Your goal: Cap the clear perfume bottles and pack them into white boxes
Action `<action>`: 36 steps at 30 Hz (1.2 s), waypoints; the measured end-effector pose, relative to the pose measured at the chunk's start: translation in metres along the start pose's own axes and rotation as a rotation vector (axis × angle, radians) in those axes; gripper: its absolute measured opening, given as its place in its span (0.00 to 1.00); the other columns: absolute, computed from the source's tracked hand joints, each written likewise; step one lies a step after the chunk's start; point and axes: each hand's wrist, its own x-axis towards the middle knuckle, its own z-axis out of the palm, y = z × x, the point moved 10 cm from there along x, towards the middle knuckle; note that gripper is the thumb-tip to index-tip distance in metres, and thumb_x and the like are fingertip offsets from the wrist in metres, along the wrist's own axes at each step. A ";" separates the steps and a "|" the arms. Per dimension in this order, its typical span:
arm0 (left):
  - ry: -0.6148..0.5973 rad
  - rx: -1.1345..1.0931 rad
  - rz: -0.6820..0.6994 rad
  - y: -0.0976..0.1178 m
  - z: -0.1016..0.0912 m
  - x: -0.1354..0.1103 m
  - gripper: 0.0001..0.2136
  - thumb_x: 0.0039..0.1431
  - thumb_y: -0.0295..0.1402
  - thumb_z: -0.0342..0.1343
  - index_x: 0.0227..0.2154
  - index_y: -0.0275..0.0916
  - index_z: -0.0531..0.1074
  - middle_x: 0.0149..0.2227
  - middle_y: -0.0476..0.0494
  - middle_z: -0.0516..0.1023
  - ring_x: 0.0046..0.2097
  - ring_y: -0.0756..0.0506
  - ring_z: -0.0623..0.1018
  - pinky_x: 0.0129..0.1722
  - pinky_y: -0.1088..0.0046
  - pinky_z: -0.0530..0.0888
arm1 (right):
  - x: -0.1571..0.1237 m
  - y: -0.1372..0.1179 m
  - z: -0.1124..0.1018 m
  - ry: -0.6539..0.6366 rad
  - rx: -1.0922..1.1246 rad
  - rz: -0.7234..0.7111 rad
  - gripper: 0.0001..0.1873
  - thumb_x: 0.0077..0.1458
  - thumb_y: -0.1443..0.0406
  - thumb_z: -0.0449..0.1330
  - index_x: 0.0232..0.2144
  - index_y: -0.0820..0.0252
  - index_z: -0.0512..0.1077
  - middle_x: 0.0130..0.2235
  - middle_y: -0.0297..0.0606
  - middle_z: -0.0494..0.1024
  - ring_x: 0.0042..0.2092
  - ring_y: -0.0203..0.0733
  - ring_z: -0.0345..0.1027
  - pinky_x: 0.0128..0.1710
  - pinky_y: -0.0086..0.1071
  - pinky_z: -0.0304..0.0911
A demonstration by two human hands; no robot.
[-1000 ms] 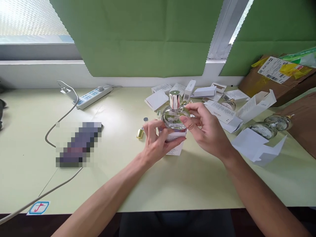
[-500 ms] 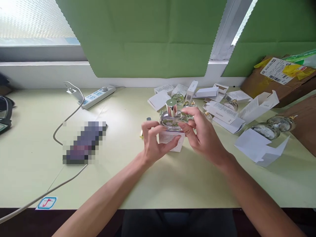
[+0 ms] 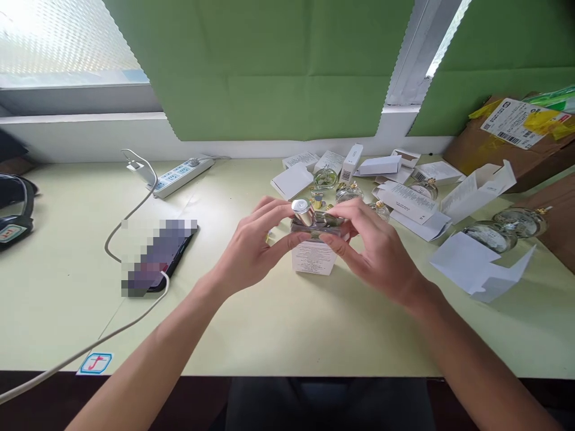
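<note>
Between my two hands is a clear glass perfume bottle (image 3: 321,222) with a shiny silver cap (image 3: 302,211), tilted toward the left. My left hand (image 3: 256,245) pinches the left side of the bottle near the cap, thumb below and fingers above. The bottle's right side is gripped by the thumb and fingers of my right hand (image 3: 375,248). Directly under the bottle stands a white printed carton (image 3: 313,260); its top is hidden, so I cannot tell whether the bottle touches it.
Behind my hands lie several white cartons (image 3: 291,181) and round glass bottles (image 3: 326,178). More bottles (image 3: 489,236) and an opened carton (image 3: 467,263) are at the right, before a brown cardboard box (image 3: 507,137). A phone (image 3: 155,257), cable and power strip (image 3: 182,178) occupy the left.
My left hand has gone from loosely curled beside the bottle to gripping its left side. The bottle has tilted, its cap shifting left. The view has moved slightly.
</note>
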 end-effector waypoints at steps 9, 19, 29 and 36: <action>-0.104 0.058 -0.078 0.002 -0.003 0.001 0.07 0.63 0.37 0.60 0.41 0.42 0.74 0.36 0.44 0.77 0.41 0.46 0.72 0.25 0.77 0.67 | -0.002 -0.007 0.000 -0.021 -0.075 0.024 0.18 0.66 0.59 0.56 0.57 0.53 0.68 0.47 0.40 0.76 0.39 0.43 0.70 0.39 0.39 0.68; -0.180 0.148 -0.121 0.010 0.008 0.005 0.07 0.63 0.38 0.59 0.36 0.40 0.73 0.31 0.45 0.72 0.39 0.47 0.71 0.23 0.77 0.67 | -0.006 0.008 0.000 -0.045 0.076 0.131 0.16 0.65 0.56 0.57 0.52 0.51 0.71 0.54 0.43 0.70 0.57 0.49 0.66 0.55 0.46 0.67; -0.146 0.112 -0.094 0.009 -0.005 0.015 0.12 0.65 0.39 0.57 0.48 0.44 0.74 0.39 0.45 0.78 0.40 0.48 0.75 0.28 0.75 0.70 | -0.012 0.023 0.010 0.029 0.273 0.264 0.17 0.61 0.54 0.61 0.51 0.49 0.73 0.54 0.39 0.72 0.56 0.48 0.68 0.52 0.43 0.71; -0.173 0.208 -0.024 0.021 -0.005 0.021 0.12 0.65 0.39 0.56 0.48 0.42 0.74 0.36 0.45 0.78 0.39 0.46 0.75 0.33 0.71 0.71 | -0.021 0.029 0.029 -0.078 0.376 0.256 0.27 0.60 0.55 0.62 0.60 0.44 0.63 0.63 0.37 0.68 0.60 0.49 0.66 0.57 0.48 0.67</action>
